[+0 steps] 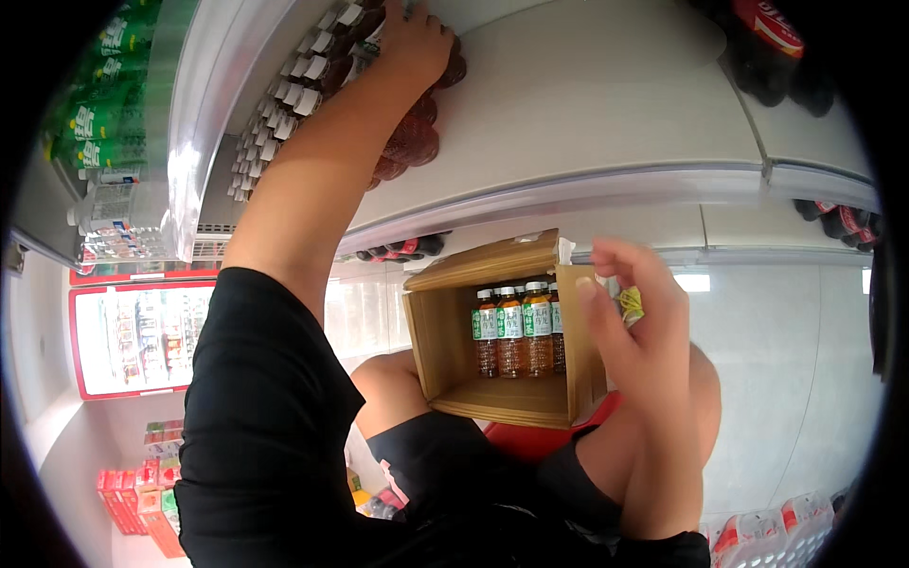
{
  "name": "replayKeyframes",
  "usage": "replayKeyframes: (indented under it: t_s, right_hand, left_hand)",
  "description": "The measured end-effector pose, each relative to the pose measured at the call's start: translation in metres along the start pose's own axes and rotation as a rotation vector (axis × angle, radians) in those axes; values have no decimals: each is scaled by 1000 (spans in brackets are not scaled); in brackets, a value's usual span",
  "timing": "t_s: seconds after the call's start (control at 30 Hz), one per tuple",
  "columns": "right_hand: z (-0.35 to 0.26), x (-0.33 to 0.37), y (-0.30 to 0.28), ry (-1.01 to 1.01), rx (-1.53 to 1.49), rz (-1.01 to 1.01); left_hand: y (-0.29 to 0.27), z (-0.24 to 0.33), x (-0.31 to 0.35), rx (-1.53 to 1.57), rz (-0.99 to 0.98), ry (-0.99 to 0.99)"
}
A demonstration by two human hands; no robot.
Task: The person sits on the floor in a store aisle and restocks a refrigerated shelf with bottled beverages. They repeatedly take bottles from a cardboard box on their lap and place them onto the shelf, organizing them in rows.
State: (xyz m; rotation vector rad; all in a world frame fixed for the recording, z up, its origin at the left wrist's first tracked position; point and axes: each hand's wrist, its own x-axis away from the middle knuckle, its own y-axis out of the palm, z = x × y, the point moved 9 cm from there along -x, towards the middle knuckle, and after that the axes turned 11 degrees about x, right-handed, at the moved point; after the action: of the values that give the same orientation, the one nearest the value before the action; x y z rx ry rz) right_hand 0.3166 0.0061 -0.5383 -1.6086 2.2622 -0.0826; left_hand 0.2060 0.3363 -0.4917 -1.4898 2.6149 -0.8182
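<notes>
My left hand (417,40) reaches up onto a white shelf (587,114) and closes over a dark bottle (445,71) at the end of a row of white-capped dark bottles (303,85). My fingers are hidden behind the hand. My right hand (630,317) grips the right side wall of an open cardboard box (445,346); the thumb lies on its edge. Inside the box stand several amber tea bottles (516,327) with green labels and white caps. The box rests on my knee (398,388) and a red crate (540,440).
Green-labelled bottles (95,114) fill a shelf at far left. A red-framed display fridge (142,336) stands behind, with red cartons (142,492) stacked below. Dark bottles with red labels (776,47) sit at top right. Wrapped bottle packs (767,535) lie at bottom right.
</notes>
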Motion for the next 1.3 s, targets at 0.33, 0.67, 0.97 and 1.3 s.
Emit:
replayKeyframes:
  t_s: [0.33, 0.67, 0.97, 1.3]
  right_hand:
    - [-54, 6, -49, -483, -350, 269]
    - [-206, 43, -94, -895, -292, 269]
    - [-290, 106, -118, -1058, -152, 373]
    - [-347, 142, -115, -1160, -86, 377]
  left_hand:
    - [-79, 46, 229, 791, 781, 218]
    - [99, 92, 425, 1339, 436, 32]
    - [176, 136, 507, 1531, 420, -308]
    - [195, 134, 511, 1592, 369, -485]
